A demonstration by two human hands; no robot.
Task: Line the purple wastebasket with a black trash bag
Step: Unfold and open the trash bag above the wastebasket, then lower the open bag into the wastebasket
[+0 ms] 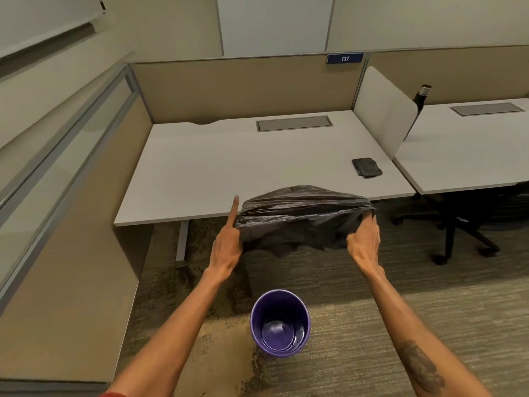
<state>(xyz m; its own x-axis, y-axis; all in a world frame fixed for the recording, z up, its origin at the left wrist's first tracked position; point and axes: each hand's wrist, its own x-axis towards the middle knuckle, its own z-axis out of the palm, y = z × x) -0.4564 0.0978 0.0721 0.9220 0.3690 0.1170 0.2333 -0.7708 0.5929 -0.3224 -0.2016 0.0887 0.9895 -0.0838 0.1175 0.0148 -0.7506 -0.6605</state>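
Observation:
A black trash bag [303,216] is stretched wide in the air between my two hands, in front of the desk's near edge. My left hand [227,239] grips its left edge, with the index finger pointing up. My right hand [365,239] grips its right edge. The bag's lower part hangs crumpled between the hands. The purple wastebasket [280,325] stands upright and empty on the carpet, below the bag and between my forearms.
A white desk [229,167] stands ahead, with a folded dark bundle [367,167] near its right side. Beige partition walls close the left and back. A black office chair base [458,233] sits under the neighbouring desk at right. A dark bottle [421,96] stands behind the divider.

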